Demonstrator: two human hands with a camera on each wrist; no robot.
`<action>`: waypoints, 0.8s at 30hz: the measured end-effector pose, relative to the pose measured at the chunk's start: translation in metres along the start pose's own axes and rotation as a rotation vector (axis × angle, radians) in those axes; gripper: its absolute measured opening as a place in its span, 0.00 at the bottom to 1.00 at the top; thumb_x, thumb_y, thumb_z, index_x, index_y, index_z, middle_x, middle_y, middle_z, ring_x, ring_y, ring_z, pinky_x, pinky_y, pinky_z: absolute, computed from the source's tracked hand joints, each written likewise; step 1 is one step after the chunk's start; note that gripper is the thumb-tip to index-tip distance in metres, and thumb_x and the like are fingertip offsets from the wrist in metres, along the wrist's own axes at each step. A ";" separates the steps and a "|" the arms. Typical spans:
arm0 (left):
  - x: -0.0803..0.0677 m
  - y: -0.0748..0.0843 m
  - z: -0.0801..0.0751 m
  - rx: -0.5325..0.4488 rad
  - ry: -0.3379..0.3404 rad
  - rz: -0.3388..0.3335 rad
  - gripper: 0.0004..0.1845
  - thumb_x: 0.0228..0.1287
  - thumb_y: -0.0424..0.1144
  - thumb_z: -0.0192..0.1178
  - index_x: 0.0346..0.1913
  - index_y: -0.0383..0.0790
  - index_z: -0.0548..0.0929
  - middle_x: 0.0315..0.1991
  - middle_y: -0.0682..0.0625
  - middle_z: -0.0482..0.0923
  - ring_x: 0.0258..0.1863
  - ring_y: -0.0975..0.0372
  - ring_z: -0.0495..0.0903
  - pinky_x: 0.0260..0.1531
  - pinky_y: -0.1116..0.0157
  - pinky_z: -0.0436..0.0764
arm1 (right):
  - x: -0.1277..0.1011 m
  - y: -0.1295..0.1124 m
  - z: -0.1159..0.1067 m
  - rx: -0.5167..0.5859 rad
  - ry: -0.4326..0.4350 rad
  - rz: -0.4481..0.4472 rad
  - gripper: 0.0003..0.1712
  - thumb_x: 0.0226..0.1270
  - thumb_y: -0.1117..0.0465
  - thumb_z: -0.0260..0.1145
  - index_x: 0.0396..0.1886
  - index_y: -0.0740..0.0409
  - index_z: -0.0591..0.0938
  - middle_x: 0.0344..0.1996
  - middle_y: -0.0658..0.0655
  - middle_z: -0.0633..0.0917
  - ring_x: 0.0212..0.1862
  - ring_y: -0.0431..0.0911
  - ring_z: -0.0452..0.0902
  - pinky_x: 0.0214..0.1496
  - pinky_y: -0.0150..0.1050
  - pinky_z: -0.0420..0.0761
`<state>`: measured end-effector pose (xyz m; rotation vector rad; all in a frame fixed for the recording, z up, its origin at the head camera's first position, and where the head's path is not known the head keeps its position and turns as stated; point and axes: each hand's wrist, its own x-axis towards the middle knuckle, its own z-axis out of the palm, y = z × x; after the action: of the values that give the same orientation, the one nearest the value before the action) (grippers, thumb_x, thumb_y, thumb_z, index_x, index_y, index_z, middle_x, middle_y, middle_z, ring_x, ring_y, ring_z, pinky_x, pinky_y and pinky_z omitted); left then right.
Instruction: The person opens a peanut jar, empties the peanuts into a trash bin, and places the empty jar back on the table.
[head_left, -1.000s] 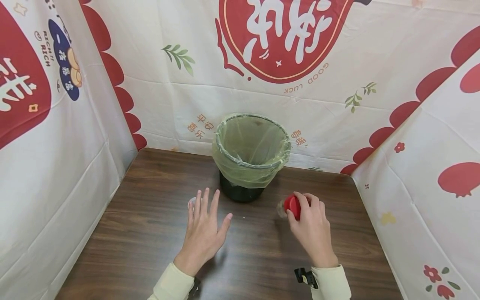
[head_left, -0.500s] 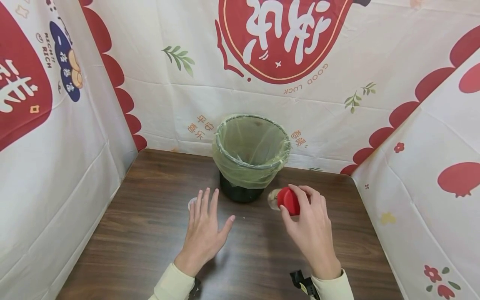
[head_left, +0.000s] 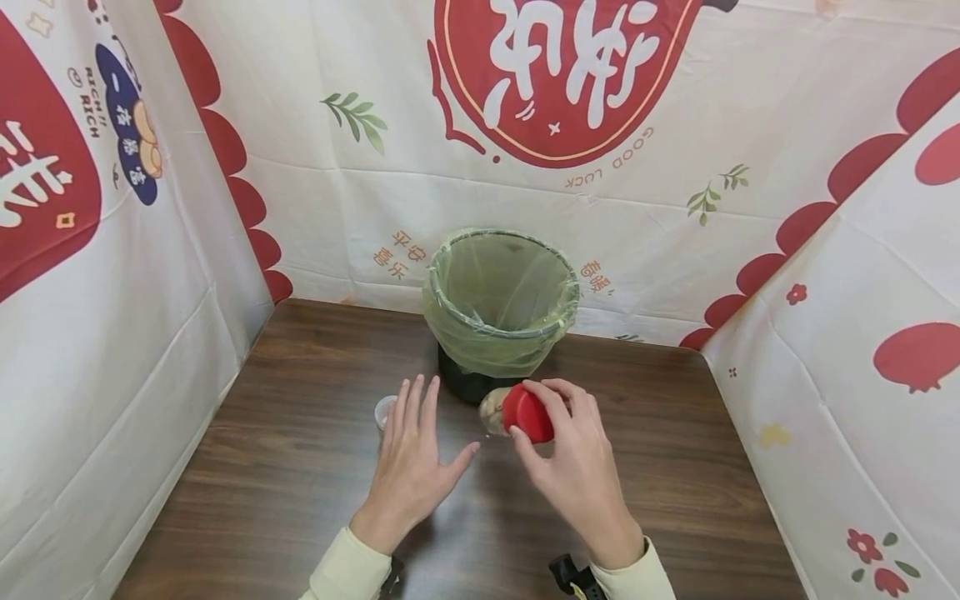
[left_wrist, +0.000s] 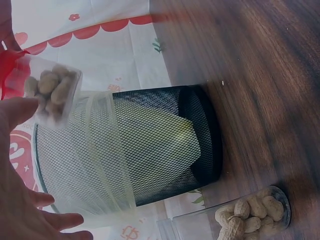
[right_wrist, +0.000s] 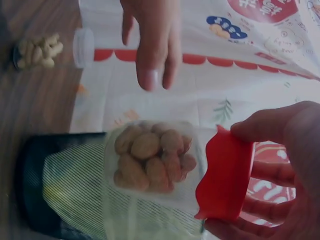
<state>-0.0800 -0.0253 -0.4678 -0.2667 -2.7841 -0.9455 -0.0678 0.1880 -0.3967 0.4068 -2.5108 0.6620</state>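
Dark wood worktop (head_left: 300, 467) before me: my right hand (head_left: 573, 467) grips the red-lidded peanut jar (head_left: 517, 412) sideways by its lid (fingers curled round), left hand (head_left: 412, 467) flat with fingers spread beside the open jar (head_left: 384, 410).

A dark brown wooden table (head_left: 300, 467) with a visible grain sits inside a three-sided enclosure of cream cloth. The back cloth wall (head_left: 375, 192) carries a large red emblem with white characters, green leaf sprigs and a scalloped red border. The left cloth panel (head_left: 112, 333) and right cloth panel (head_left: 862, 400) show red shapes and small flowers under soft, even light.
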 end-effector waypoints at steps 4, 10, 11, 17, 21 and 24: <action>0.000 0.001 0.001 0.003 0.002 0.017 0.65 0.58 0.62 0.79 0.88 0.40 0.51 0.87 0.37 0.53 0.86 0.39 0.52 0.80 0.34 0.61 | -0.004 -0.004 0.007 0.052 -0.031 -0.020 0.34 0.57 0.60 0.84 0.65 0.52 0.85 0.59 0.59 0.83 0.59 0.53 0.78 0.48 0.51 0.92; -0.001 0.000 0.004 0.028 0.072 0.097 0.68 0.50 0.57 0.86 0.86 0.36 0.55 0.84 0.35 0.60 0.84 0.39 0.57 0.78 0.37 0.68 | -0.007 -0.006 0.012 0.145 -0.048 -0.030 0.35 0.56 0.60 0.85 0.65 0.50 0.84 0.60 0.56 0.83 0.62 0.50 0.78 0.51 0.49 0.92; -0.001 0.000 0.004 0.026 0.077 0.105 0.67 0.49 0.56 0.86 0.85 0.36 0.56 0.84 0.35 0.61 0.84 0.39 0.58 0.77 0.38 0.69 | -0.008 -0.007 0.013 0.160 -0.049 -0.030 0.35 0.57 0.61 0.85 0.66 0.50 0.84 0.61 0.56 0.83 0.62 0.49 0.79 0.51 0.49 0.92; 0.000 0.002 0.007 -0.003 0.098 0.162 0.66 0.47 0.54 0.88 0.84 0.36 0.59 0.82 0.37 0.64 0.83 0.41 0.63 0.76 0.41 0.72 | -0.009 -0.008 0.016 0.235 -0.062 -0.025 0.36 0.56 0.62 0.84 0.67 0.49 0.84 0.62 0.54 0.83 0.62 0.48 0.79 0.51 0.48 0.93; 0.001 0.002 0.009 -0.003 0.131 0.202 0.64 0.46 0.51 0.89 0.82 0.36 0.63 0.81 0.38 0.67 0.82 0.42 0.65 0.75 0.42 0.74 | -0.010 -0.009 0.016 0.281 -0.065 -0.013 0.36 0.57 0.63 0.83 0.67 0.48 0.83 0.63 0.52 0.83 0.62 0.47 0.80 0.51 0.48 0.92; 0.001 0.001 0.010 0.004 0.155 0.224 0.63 0.44 0.51 0.90 0.82 0.36 0.65 0.80 0.38 0.69 0.81 0.43 0.67 0.75 0.44 0.75 | -0.009 -0.009 0.016 0.306 -0.067 0.000 0.35 0.59 0.63 0.82 0.67 0.47 0.84 0.63 0.51 0.83 0.62 0.47 0.80 0.52 0.46 0.92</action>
<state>-0.0821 -0.0181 -0.4741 -0.4724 -2.5506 -0.8665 -0.0630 0.1738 -0.4100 0.5451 -2.4751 1.0542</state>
